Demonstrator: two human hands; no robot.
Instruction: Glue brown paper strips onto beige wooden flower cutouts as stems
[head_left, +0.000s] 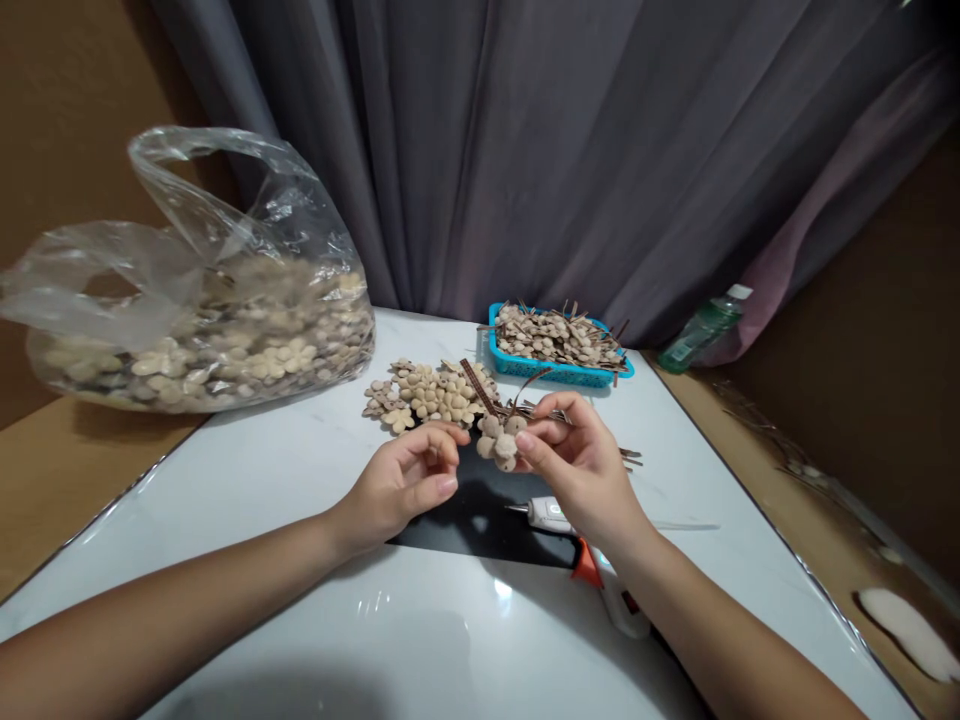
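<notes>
Between the thumb and fingers of my right hand (581,465) is a beige fabric flower (499,442) with a pale round centre. Two ends of brown stitched ribbon (478,386) stick up from its top. Just left of the flower, my left hand (409,480) is raised with its fingers curled and apart, holding nothing. Below my hands lies a black mat (480,525). A white and orange glue gun (551,515) rests partly on it, its nozzle pointing left and part of its body hidden by my right hand.
Behind my hands lies a pile of cream fabric flowers (435,390), with cut brown ribbon strips (630,457) to the right. A blue basket (555,372) holds many small pieces. A clear plastic bag (300,250) of flowers stands left; a green bottle (701,330) leans at right.
</notes>
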